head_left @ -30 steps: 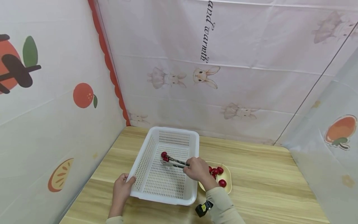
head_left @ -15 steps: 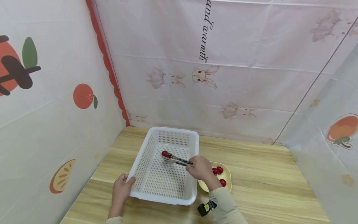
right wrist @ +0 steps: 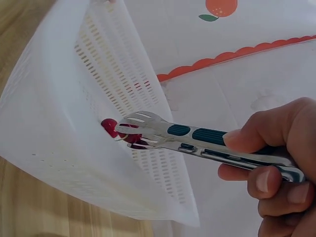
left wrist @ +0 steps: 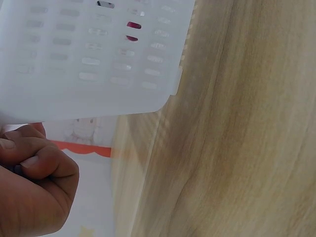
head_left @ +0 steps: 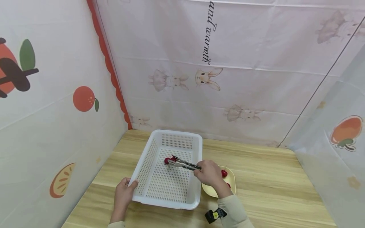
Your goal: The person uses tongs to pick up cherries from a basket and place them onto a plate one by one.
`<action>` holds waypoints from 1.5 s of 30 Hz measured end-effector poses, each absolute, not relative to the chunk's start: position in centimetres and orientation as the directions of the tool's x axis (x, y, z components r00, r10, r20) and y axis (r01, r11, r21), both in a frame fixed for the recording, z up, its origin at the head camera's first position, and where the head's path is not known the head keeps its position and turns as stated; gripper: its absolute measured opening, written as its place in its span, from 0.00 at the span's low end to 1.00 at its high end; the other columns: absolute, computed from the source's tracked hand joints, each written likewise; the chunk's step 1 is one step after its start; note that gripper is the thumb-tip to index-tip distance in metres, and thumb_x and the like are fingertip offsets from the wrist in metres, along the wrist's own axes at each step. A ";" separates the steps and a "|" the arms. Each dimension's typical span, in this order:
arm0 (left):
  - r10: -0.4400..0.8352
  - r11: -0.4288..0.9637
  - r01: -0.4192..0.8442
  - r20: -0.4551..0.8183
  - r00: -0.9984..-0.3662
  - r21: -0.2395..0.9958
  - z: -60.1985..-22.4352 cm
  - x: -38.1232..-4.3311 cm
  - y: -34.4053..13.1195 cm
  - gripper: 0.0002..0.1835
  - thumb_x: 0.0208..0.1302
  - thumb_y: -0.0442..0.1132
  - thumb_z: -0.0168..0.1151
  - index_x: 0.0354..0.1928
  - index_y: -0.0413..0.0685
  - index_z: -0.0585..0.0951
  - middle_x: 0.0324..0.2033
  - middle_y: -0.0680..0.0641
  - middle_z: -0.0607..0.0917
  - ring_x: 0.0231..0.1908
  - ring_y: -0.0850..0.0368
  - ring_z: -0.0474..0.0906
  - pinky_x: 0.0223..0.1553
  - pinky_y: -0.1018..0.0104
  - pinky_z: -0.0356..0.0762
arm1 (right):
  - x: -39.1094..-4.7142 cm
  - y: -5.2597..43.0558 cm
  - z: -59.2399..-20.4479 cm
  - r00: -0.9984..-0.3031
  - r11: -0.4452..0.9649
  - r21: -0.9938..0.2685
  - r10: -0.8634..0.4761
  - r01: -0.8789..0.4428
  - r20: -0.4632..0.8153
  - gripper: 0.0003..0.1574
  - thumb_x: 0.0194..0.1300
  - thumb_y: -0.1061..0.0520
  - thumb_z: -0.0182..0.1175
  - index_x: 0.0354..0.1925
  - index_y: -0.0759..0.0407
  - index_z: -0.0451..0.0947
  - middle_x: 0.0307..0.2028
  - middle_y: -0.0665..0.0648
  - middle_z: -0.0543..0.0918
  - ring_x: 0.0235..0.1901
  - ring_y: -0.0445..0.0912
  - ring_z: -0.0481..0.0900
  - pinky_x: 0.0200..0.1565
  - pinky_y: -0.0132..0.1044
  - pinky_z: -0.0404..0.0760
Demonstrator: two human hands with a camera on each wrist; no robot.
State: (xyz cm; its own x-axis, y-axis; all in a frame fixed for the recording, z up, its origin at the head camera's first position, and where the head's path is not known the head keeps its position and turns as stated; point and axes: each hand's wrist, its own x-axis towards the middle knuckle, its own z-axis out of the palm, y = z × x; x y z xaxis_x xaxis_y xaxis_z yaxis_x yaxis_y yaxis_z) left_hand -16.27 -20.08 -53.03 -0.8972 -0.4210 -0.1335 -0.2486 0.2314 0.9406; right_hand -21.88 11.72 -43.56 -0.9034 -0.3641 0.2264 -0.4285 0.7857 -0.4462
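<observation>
My left hand (head_left: 122,196) grips the front left corner of a white slotted plastic basket (head_left: 163,204), thumb over the rim. With curled fingers my right hand (head_left: 210,173) holds metal tongs (right wrist: 210,137) with dark green grip inserts. Their slotted tips reach inside the basket and stand around one red cherry (right wrist: 129,137). Just beside the tips is a second cherry (right wrist: 109,127), visible in the head view too. In the left wrist view, red shows through the slots of the basket wall (left wrist: 49,94).
A pale yellow plate (head_left: 210,191) with cherries (head_left: 224,173) stands right of the basket, partly hidden by my right hand and forearm. The wooden table (head_left: 271,183) meets printed cloth walls (head_left: 176,104) at the back and sides. A black wrist device (head_left: 211,216) hangs under my right sleeve.
My right hand and the tongs have shifted to the right. The cherry at the tips has moved slightly right, and the other now lies to its left. My left hand stays at the rim.
</observation>
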 end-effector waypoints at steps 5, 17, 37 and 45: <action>-0.416 0.238 -0.243 -0.127 -0.900 0.940 -53.3 -16.2 -20.1 0.12 0.63 0.38 0.54 0.42 0.36 0.72 0.40 0.34 0.82 0.33 0.44 0.83 0.25 0.65 0.79 | -21.1 12.6 -43.3 -0.909 0.769 -0.484 -0.353 -0.418 0.223 0.19 0.49 0.58 0.59 0.10 0.49 0.62 0.06 0.39 0.53 0.10 0.37 0.53 0.13 0.30 0.50; -0.428 0.230 -0.227 -0.111 -0.897 0.946 -53.5 -16.1 -19.9 0.11 0.63 0.37 0.54 0.41 0.36 0.72 0.38 0.34 0.83 0.32 0.44 0.83 0.24 0.64 0.79 | -19.7 15.4 -43.6 -0.882 0.721 -0.507 -0.375 -0.471 0.286 0.14 0.49 0.58 0.60 0.13 0.45 0.68 0.09 0.37 0.61 0.11 0.34 0.56 0.16 0.30 0.57; -0.420 0.240 -0.238 -0.120 -0.899 0.941 -53.3 -16.1 -20.1 0.11 0.63 0.38 0.54 0.42 0.36 0.72 0.39 0.34 0.83 0.33 0.44 0.82 0.25 0.65 0.79 | -17.4 20.0 -42.8 -0.883 0.695 -0.548 -0.320 -0.465 0.343 0.11 0.48 0.61 0.62 0.17 0.45 0.74 0.15 0.38 0.69 0.12 0.33 0.58 0.16 0.29 0.58; -0.416 0.235 -0.235 -0.120 -0.901 0.943 -53.3 -16.2 -20.1 0.11 0.63 0.37 0.54 0.41 0.35 0.72 0.39 0.34 0.83 0.32 0.44 0.83 0.24 0.65 0.79 | -16.1 21.9 -42.4 -0.887 0.707 -0.551 -0.261 -0.444 0.380 0.07 0.46 0.62 0.64 0.27 0.53 0.83 0.16 0.39 0.72 0.13 0.33 0.60 0.16 0.29 0.60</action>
